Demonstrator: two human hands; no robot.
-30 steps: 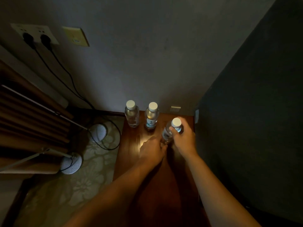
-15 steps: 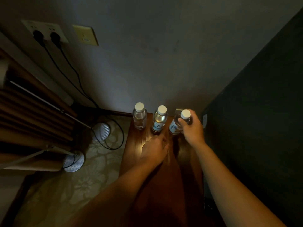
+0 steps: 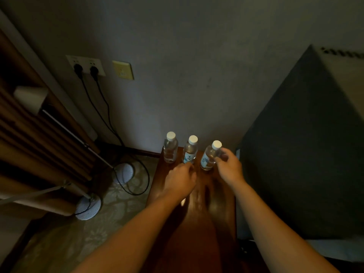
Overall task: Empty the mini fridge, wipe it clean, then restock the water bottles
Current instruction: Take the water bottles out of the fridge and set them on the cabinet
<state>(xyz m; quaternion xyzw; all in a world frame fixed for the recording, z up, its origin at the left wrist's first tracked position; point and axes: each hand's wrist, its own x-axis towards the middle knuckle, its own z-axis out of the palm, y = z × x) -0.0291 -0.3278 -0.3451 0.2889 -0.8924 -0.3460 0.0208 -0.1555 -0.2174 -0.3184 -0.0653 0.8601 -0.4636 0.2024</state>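
Three clear water bottles with white caps stand in a row at the far end of a narrow wooden table [image 3: 197, 223]: the left bottle [image 3: 170, 148], the middle bottle [image 3: 190, 151] and the right bottle [image 3: 209, 158]. My right hand [image 3: 229, 169] holds the right bottle by its upper part with fingertips and thumb; the bottle stands on the wood. My left hand [image 3: 181, 180] rests on the table with loosely curled fingers, its fingertips at the foot of the middle bottle, holding nothing. The dark mini fridge [image 3: 305, 146] stands right beside the table; its inside is hidden.
Two black plugs sit in a wall socket [image 3: 86, 66], and their cables [image 3: 136, 174] loop over the patterned carpet left of the table. Two round white bases [image 3: 123, 173] stand on the floor by brown curtains [image 3: 29, 144]. The grey wall is just behind the bottles.
My right hand carried the third bottle away from me and set it in line with the other two. My left hand slid forward slightly. The view tilted upward.
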